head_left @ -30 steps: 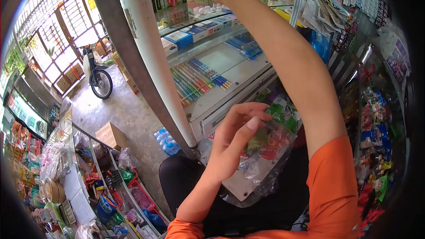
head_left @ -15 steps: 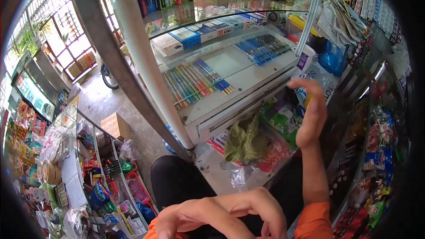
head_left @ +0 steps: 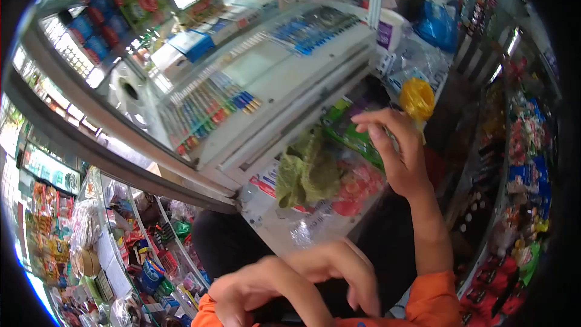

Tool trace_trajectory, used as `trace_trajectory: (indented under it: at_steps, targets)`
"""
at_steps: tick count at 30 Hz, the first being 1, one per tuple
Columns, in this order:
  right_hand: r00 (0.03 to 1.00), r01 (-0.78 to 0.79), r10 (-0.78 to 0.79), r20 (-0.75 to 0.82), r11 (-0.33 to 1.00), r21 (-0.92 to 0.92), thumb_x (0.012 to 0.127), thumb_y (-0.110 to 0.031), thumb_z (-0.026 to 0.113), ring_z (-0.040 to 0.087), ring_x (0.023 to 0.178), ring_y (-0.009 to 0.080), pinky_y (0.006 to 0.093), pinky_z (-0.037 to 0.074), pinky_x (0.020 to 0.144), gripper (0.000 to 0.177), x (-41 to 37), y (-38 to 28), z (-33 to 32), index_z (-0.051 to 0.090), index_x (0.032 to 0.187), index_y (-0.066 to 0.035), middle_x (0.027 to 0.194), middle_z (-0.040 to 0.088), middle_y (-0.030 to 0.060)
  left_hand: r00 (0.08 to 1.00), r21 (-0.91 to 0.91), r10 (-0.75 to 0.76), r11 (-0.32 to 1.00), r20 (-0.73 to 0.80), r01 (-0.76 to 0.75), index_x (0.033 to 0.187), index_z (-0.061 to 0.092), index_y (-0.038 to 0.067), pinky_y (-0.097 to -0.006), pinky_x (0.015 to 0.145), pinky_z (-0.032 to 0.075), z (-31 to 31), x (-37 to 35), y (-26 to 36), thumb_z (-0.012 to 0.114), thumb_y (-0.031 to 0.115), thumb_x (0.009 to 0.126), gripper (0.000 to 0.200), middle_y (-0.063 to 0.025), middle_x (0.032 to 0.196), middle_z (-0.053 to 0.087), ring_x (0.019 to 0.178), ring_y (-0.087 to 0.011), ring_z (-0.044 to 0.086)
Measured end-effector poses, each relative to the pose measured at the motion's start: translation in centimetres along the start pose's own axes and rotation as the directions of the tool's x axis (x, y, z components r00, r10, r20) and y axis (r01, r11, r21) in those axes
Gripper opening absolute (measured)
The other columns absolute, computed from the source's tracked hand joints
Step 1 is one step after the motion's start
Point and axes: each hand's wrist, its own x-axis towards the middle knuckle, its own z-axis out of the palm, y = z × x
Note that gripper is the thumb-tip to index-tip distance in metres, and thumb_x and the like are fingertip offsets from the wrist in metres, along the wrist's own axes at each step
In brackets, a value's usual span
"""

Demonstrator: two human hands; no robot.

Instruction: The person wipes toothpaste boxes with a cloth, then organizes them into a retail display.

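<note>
My right hand [head_left: 396, 154] is raised over the lower shelf, thumb apart from its bent fingers, with nothing visible in it. A yellow plastic bag [head_left: 417, 98] is just beyond it, and a green packet [head_left: 351, 130] lies below and to its left. Low in front of my body, my left hand [head_left: 302, 275] hangs with fingers bent and spread, slightly blurred; I see nothing in it. Between my knees and the cabinet rest a crumpled olive-green mesh bag [head_left: 308, 169] and red plastic packaging [head_left: 357, 191].
A glass display cabinet [head_left: 302, 75] holds rows of pens [head_left: 212, 109] and small boxes [head_left: 190, 45]. Its metal post [head_left: 121, 139] crosses the left side. Packed goods [head_left: 523, 175] line the right, and a crowded glass counter [head_left: 130, 218] stands at lower left. A blue bag [head_left: 437, 27] is behind.
The view has turned and tilted, so the cabinet appears shifted left. My right hand has lowered and turned, its fingers now pointing left, and the yellow bag is more exposed. My left hand stays low.
</note>
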Motion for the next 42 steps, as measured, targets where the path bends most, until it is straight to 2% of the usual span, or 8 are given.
trace_trajectory:
  at_steps: [1, 4, 9, 17, 21, 36, 40, 42]
  targets:
    - [1.000, 0.010, -0.010, 0.008, 0.999, -0.034, 0.103, -0.016, 0.056, 0.064, 0.086, 0.0248, 0.0361, 0.042, 0.083, 0.020, -0.4, 0.3, -0.3, 0.072, 0.109, -0.006, 0.096, 0.071, 0.0078, 0.995, 0.022, 0.084, 0.996, 0.050, -0.085, 0.118, 0.074, -0.007, -0.0428, 0.098, 0.043, -1.3, 0.4, -0.4, 0.051, 0.069, 0.094, 0.083, -0.0306, 0.128, 0.057, 0.112, -0.0394, 0.057]
    - [0.998, -0.047, 0.048, 0.036, 0.998, -0.048, 0.101, -0.015, 0.059, 0.064, 0.085, 0.0248, 0.0367, 0.041, 0.082, 0.017, -1.3, 1.2, -1.0, 0.071, 0.109, -0.006, 0.094, 0.070, 0.0078, 0.915, 0.390, 0.091, 0.918, -0.394, 0.076, 0.100, 0.069, -0.001, -0.0405, 0.083, 0.050, -2.8, 0.7, 2.4, 0.054, 0.059, 0.098, 0.062, -0.0208, 0.107, 0.058, 0.093, -0.0291, 0.062]
    - [0.990, -0.067, 0.080, 0.121, 0.992, -0.104, 0.100, -0.014, 0.064, 0.065, 0.086, 0.0237, 0.0368, 0.041, 0.083, 0.015, -2.2, 2.6, -1.2, 0.071, 0.109, -0.006, 0.095, 0.070, 0.0083, 0.796, 0.673, 0.174, 0.653, -0.580, 0.348, 0.107, 0.062, -0.006, -0.0369, 0.080, 0.050, -6.9, -1.2, 3.6, 0.052, 0.035, 0.102, 0.042, -0.0179, 0.104, 0.058, 0.088, -0.0249, 0.061]
    - [0.846, -0.297, 0.287, 0.448, 0.954, -0.050, 0.093, -0.013, 0.074, 0.061, 0.066, 0.0185, 0.0325, 0.048, 0.070, 0.024, -3.7, 3.1, -0.8, 0.072, 0.114, -0.002, 0.083, 0.068, 0.0090, 0.821, 0.805, -0.025, 0.176, -0.571, 0.566, 0.109, 0.071, -0.003, -0.0314, 0.083, 0.050, -7.2, -3.4, 1.7, 0.064, 0.006, 0.094, 0.019, -0.0110, 0.096, 0.069, 0.089, -0.0194, 0.063]
    - [0.878, -0.257, 0.259, 0.403, 0.965, -0.060, 0.094, -0.014, 0.074, 0.059, 0.065, 0.0176, 0.0319, 0.047, 0.062, 0.025, -3.9, 3.3, -0.7, 0.072, 0.115, -0.002, 0.083, 0.068, 0.0095, 0.832, 0.830, -0.013, 0.064, -0.554, 0.554, 0.109, 0.073, 0.000, -0.0316, 0.080, 0.051, -7.4, -3.5, 1.2, 0.069, 0.004, 0.092, 0.018, -0.0112, 0.094, 0.070, 0.085, -0.0209, 0.065]
    - [0.852, -0.422, 0.510, 0.117, 0.803, -0.421, 0.098, -0.034, 0.069, 0.063, 0.059, 0.0290, 0.0397, 0.046, 0.060, 0.031, -3.3, 4.9, -3.4, 0.074, 0.102, -0.004, 0.068, 0.065, 0.0134, 0.798, 0.787, -0.112, 0.132, -0.592, 0.603, 0.112, 0.073, 0.001, -0.0328, 0.079, 0.051, -7.5, -4.5, 1.5, 0.071, 0.010, 0.095, 0.020, -0.0093, 0.094, 0.071, 0.085, -0.0205, 0.066]
    - [0.838, -0.390, 0.509, 0.199, 0.812, -0.434, 0.096, -0.033, 0.074, 0.049, 0.052, 0.0153, 0.0337, 0.038, 0.055, 0.031, -3.7, 5.0, -3.8, 0.074, 0.102, -0.003, 0.059, 0.053, 0.0075, 0.805, 0.793, -0.142, 0.141, -0.577, 0.593, 0.113, 0.073, 0.001, -0.0324, 0.078, 0.052, -7.5, -4.6, 1.0, 0.071, 0.010, 0.095, 0.020, -0.0094, 0.094, 0.071, 0.084, -0.0200, 0.067]
    - [0.681, -0.453, 0.623, 0.386, 0.772, -0.445, 0.092, -0.041, 0.077, 0.047, 0.050, 0.0159, 0.0338, 0.038, 0.055, 0.038, -3.4, 4.1, -3.6, 0.074, 0.095, -0.003, 0.055, 0.050, 0.0055, 0.807, 0.800, -0.171, 0.129, -0.565, 0.586, 0.114, 0.072, 0.001, -0.0322, 0.078, 0.052, -7.5, -4.5, 0.9, 0.071, 0.009, 0.095, 0.021, -0.0096, 0.095, 0.071, 0.083, -0.0197, 0.067]
